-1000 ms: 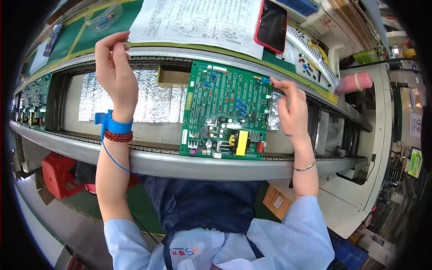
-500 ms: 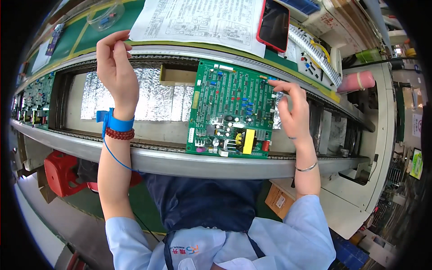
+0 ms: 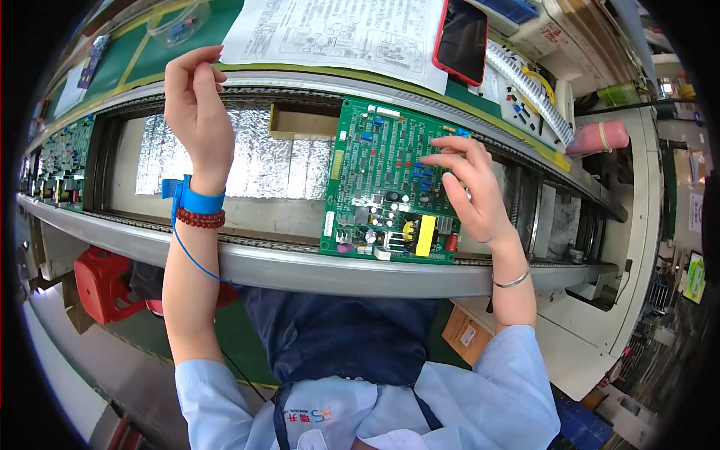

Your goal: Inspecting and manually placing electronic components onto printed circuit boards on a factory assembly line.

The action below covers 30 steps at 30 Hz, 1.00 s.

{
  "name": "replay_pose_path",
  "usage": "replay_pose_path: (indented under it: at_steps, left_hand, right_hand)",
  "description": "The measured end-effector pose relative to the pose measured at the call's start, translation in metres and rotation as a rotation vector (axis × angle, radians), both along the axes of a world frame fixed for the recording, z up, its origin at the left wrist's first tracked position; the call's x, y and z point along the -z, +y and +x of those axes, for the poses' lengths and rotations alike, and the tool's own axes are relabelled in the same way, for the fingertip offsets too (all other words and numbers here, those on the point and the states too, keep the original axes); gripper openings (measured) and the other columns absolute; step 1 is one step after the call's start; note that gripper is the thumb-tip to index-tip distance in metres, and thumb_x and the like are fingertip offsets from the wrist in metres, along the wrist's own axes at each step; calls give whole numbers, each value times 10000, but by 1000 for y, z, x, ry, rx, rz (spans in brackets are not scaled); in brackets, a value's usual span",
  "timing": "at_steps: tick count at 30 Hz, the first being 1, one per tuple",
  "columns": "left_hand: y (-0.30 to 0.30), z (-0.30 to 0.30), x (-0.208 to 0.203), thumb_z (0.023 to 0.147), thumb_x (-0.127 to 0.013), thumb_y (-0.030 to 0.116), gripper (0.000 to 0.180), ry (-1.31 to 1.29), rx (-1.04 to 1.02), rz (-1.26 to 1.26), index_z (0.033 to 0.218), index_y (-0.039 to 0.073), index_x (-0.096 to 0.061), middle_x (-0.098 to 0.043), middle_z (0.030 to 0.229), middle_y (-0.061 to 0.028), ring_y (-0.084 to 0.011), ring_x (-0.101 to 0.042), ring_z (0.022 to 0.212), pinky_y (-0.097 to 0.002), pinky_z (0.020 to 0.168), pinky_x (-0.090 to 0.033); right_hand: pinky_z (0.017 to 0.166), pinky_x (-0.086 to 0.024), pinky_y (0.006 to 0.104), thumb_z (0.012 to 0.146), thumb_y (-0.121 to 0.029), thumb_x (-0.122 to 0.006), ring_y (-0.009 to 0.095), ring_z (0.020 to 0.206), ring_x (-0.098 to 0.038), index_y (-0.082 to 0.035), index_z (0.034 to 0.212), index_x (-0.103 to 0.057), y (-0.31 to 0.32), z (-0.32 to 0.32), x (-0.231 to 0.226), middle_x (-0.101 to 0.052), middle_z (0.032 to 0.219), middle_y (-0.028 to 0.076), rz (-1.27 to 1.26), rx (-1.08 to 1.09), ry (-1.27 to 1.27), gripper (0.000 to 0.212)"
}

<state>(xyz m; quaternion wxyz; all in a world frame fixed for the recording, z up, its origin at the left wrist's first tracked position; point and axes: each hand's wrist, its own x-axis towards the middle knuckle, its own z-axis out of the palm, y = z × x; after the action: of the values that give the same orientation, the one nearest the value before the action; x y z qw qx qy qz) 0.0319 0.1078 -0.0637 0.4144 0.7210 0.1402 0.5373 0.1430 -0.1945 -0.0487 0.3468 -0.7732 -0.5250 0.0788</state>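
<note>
A green circuit board (image 3: 360,161) lies across the two rails of a conveyor, crowded with small parts and a yellow-wrapped transformer (image 3: 426,235). My right hand (image 3: 474,187) is over its right side, fingers spread and bent, the fingertips near a row of blue parts. Whether they touch the board I cannot tell. Nothing shows between those fingers. My left hand (image 3: 199,112) is well left of the board, over the conveyor's far rail, its fingers bent and thumb apart from them, holding nothing visible. A blue wrist strap (image 3: 202,198) with a cord circles my left wrist.
Past the far rail (image 3: 300,79) lie a printed drawing sheet (image 3: 330,37), a red-cased phone (image 3: 460,41) and a white tray of small parts (image 3: 517,109). A shallow box (image 3: 300,121) sits between the rails. More boards (image 3: 64,161) stand at far left.
My right hand has moved left from the board's right edge to over its components. The board has slid slightly right along the rails. My left hand has hardly moved.
</note>
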Motion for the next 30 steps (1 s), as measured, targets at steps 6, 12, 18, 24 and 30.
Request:
replay_pose_path:
  at_steps: [6,12,18,24,30]
  left_hand:
    - [0,0,-2,924,-419,55,199,-7,7,-9,978,-11,-598,-558,779,-22,-72,-491,714,-197,655,-406]
    - [1,0,-1,926,-416,61,202,4,5,-3,978,-11,-598,-558,785,-23,-72,-489,714,-195,652,-404]
    - [3,-1,-1,929,-432,57,172,-16,40,7,984,12,-590,-594,895,-33,-53,-488,711,-187,636,-399]
    - [4,-2,-1,929,-432,58,174,-24,53,15,981,14,-592,-591,892,-31,-47,-481,702,-183,629,-393]
    - [4,-1,-2,931,-425,55,178,-26,52,24,983,16,-590,-584,896,-27,-46,-478,704,-184,624,-388]
  right_hand:
    - [925,-273,387,883,-199,-446,260,1024,-439,-91,1030,-664,0,-1,-2,-497,1158,107,-90,23,-98,284]
    - [926,-269,386,897,-222,-421,258,1016,-427,-95,1038,-670,1,-1,0,-496,1149,104,-111,24,-96,314]
    - [926,-269,384,903,-247,-409,257,999,-423,-101,1053,-670,1,-3,-2,-490,1140,104,-92,14,-46,335]
    - [935,-258,386,906,-265,-402,261,1023,-412,-107,1049,-676,2,-4,-2,-495,1128,100,-126,10,-43,346]
    - [939,-254,388,905,-254,-406,267,1042,-410,-110,1031,-684,0,-3,-5,-504,1110,98,-158,22,-83,338]
